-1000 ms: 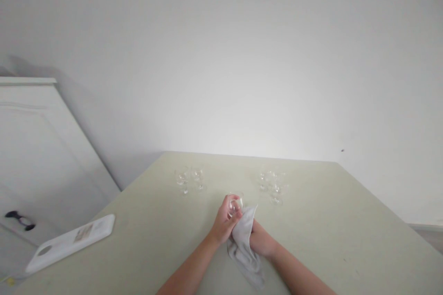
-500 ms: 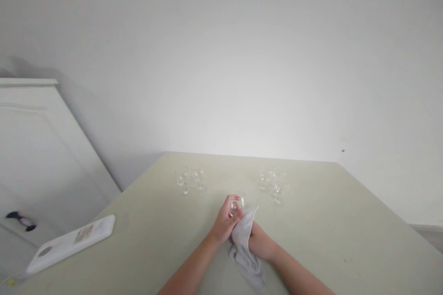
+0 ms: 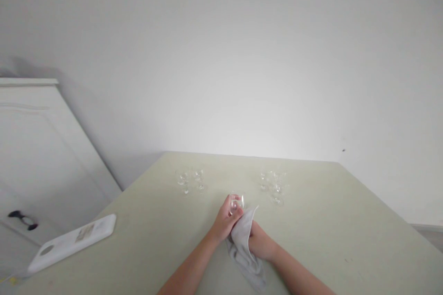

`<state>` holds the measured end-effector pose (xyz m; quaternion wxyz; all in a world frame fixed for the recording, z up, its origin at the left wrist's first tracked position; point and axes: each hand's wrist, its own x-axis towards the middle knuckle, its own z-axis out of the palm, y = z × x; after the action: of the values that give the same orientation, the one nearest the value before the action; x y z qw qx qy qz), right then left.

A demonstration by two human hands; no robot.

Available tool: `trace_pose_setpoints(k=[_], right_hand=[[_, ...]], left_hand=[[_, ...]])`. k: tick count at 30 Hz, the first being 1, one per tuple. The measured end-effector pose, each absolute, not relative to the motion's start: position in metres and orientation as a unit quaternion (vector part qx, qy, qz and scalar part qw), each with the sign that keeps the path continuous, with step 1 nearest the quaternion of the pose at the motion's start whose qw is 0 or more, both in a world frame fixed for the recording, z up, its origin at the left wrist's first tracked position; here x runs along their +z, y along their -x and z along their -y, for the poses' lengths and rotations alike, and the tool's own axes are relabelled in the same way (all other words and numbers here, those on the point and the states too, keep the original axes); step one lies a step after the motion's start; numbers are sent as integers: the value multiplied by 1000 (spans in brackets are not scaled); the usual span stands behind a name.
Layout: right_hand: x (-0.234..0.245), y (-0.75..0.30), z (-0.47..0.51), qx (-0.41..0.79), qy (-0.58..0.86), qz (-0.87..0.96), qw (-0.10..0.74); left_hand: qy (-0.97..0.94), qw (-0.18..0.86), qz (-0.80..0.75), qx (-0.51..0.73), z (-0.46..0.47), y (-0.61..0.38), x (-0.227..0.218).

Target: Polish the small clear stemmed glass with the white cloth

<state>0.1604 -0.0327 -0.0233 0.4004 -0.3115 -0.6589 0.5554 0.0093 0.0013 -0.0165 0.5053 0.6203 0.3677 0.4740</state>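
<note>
My left hand (image 3: pixel 223 223) is closed around a small clear stemmed glass (image 3: pixel 236 203), held above the pale green table (image 3: pixel 328 221). My right hand (image 3: pixel 260 243) grips a grey-white cloth (image 3: pixel 244 244) right beside the glass; the cloth covers most of its fingers and hangs down toward the table. The cloth's upper corner rests against the glass and my left fingers.
Two clear stemmed glasses (image 3: pixel 189 179) stand at the table's back left, and a cluster of three more glasses (image 3: pixel 273 184) at the back right. A white cutting board (image 3: pixel 72 242) lies near the left edge. A white cabinet (image 3: pixel 31 147) stands left of the table.
Almost nothing differs. Both hands stay together over the table; the glass in my left hand has turned slightly against the cloth.
</note>
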Motion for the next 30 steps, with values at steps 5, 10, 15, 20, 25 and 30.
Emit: trace_pose_setpoints(k=[5, 10, 15, 20, 25, 30], right_hand=[[-21, -159, 33, 552, 302, 666, 401], [-20, -159, 35, 545, 305, 672, 398], [-20, -159, 35, 553, 288, 672, 400], [-20, -159, 35, 554, 296, 669, 397], [-22, -160, 34, 548, 304, 676, 388], [-21, -160, 34, 552, 296, 671, 397]], left_hand=[[-617, 513, -369, 469, -2, -9, -17], [-622, 504, -372, 469, -2, -8, -17], [-625, 499, -374, 469, -2, -8, -18], [-622, 501, -377, 469, -2, -8, -19], [-625, 499, -378, 466, -2, -9, -17], [-628, 493, -380, 467, -1, -9, -16]])
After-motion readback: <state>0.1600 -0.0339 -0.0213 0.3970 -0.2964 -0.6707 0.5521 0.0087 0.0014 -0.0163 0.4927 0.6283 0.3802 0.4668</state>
